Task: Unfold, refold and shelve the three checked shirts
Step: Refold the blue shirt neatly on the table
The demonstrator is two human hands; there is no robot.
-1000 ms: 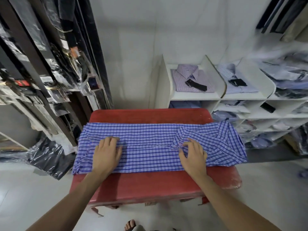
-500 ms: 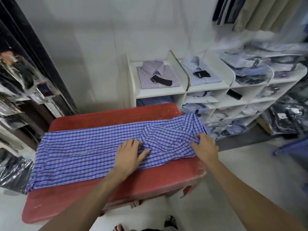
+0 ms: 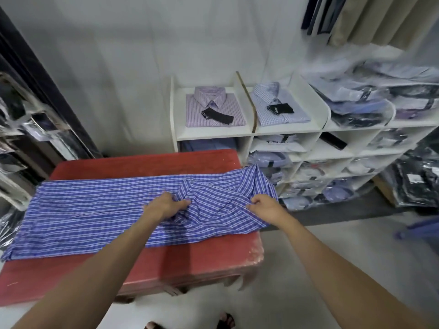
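Fingers of the left hand (image 3: 166, 206) curl into a bunched ridge of the blue-and-white checked cotton shirt (image 3: 99, 217), while the right hand (image 3: 264, 206) pinches a fold near the collar end. Gripping at two points probably lets the upper third be lifted and turned over as one panel. The shirt lies lengthwise, folded into a long band, on the red padded table (image 3: 190, 262), its tail overhanging the left edge. Behind, the white compartment shelf (image 3: 213, 133) already carries a folded lilac checked shirt (image 3: 215, 108) and a folded pale-blue checked shirt (image 3: 279, 104), collars facing the wall.
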